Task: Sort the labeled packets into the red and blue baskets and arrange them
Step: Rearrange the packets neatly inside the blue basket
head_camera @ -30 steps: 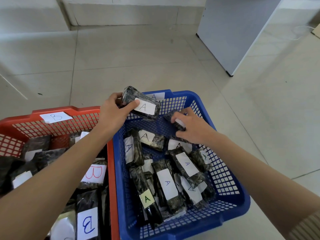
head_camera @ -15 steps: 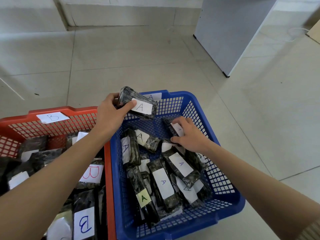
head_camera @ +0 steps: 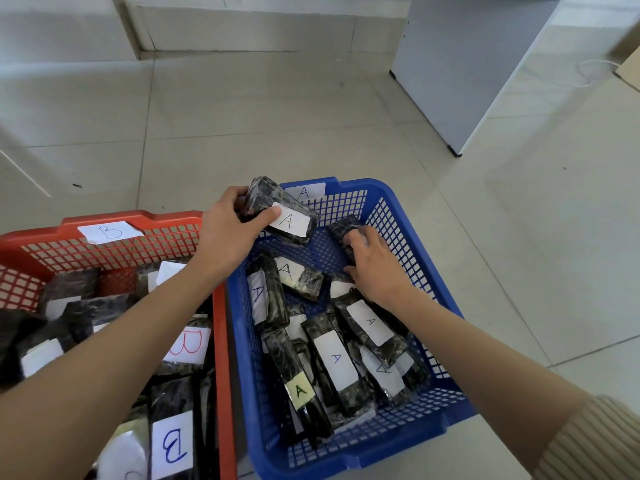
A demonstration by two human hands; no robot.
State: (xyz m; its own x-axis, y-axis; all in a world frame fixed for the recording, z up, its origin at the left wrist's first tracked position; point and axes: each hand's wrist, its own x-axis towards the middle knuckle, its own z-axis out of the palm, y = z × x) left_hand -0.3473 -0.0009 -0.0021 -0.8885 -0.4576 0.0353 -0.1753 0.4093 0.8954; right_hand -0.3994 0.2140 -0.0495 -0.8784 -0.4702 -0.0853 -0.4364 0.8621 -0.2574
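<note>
Most of the sorting looks done: the blue basket [head_camera: 388,199] holds a loose heap of dark packets whose visible labels all read A, and the red basket [head_camera: 41,233] beside it, touching along one side, holds packets whose readable labels show B. Each basket carries a paper tag on its far rim, A on blue and B on red. No packets lie on the floor.

What seems left is the arranging. The A packets lie crisscrossed rather than in rows, and several B packets are hidden under the left forearm, so their order cannot be judged.

The left hand [head_camera: 228,237] is closed around one A packet [head_camera: 280,209], held above the blue basket's far left corner, thumb on its label. The right hand [head_camera: 377,268] lies inside the blue basket, fingers curled on another dark packet [head_camera: 343,228] leaning against the far wall; whether it truly grips or only presses it is unclear.

Both baskets sit on a pale tiled floor. A light wall runs along the far side, a grey cabinet [head_camera: 460,71] stands at the right, and a thin white cord lies near it.
</note>
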